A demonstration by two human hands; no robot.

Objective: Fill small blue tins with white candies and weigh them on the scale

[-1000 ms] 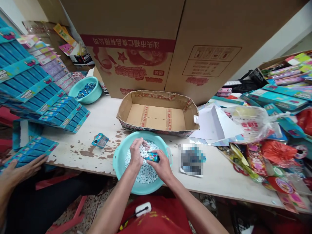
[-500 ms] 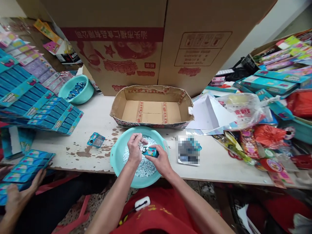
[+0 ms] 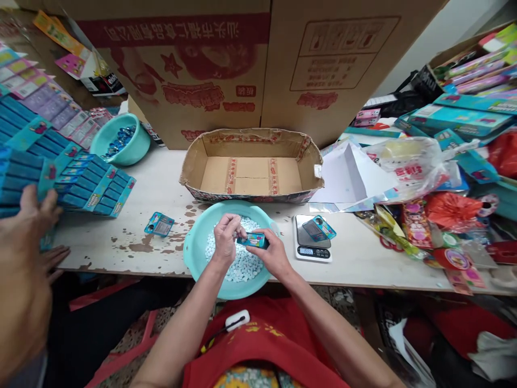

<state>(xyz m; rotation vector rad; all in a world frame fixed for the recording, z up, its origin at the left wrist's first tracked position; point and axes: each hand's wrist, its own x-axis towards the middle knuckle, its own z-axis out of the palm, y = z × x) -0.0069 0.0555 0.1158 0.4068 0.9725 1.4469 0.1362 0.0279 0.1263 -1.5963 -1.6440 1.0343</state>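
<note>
- In our right hand (image 3: 277, 256) we grip a small teal candy box (image 3: 256, 240), thumb on one side and fingers on the other, lying lengthwise over the aqua plastic basin (image 3: 193, 253).
- Our left hand (image 3: 224, 237) is bunched, thumb and fingertips drawn close together, at the left end of that box; we cannot tell whether anything is pinched between them.
- Below both hands we see white candy pellets (image 3: 241, 268) heaped on the floor of the basin, which stands at the near edge of the worn white table (image 3: 226, 291).
- Just behind the basin we have a shallow cardboard tray (image 3: 250, 168), its seams taped, in front of a large brown carton (image 3: 323, 59) with upside-down red print.
- To our right sits a digital scale (image 3: 313, 253) with a lit display; a teal pack (image 3: 319, 228) with a round cut-out lies slanted on its plate.
- Left of the basin, well apart from our hands, a similar pack (image 3: 159, 224) lies flat on the table.
- Farther left we see a smaller aqua bowl (image 3: 139, 148) of shiny blue pieces (image 3: 121, 141), and a stack of teal display boxes (image 3: 95, 186).
- A co-worker's hand (image 3: 34, 215) reaches to the teal packs at our far left.
</note>
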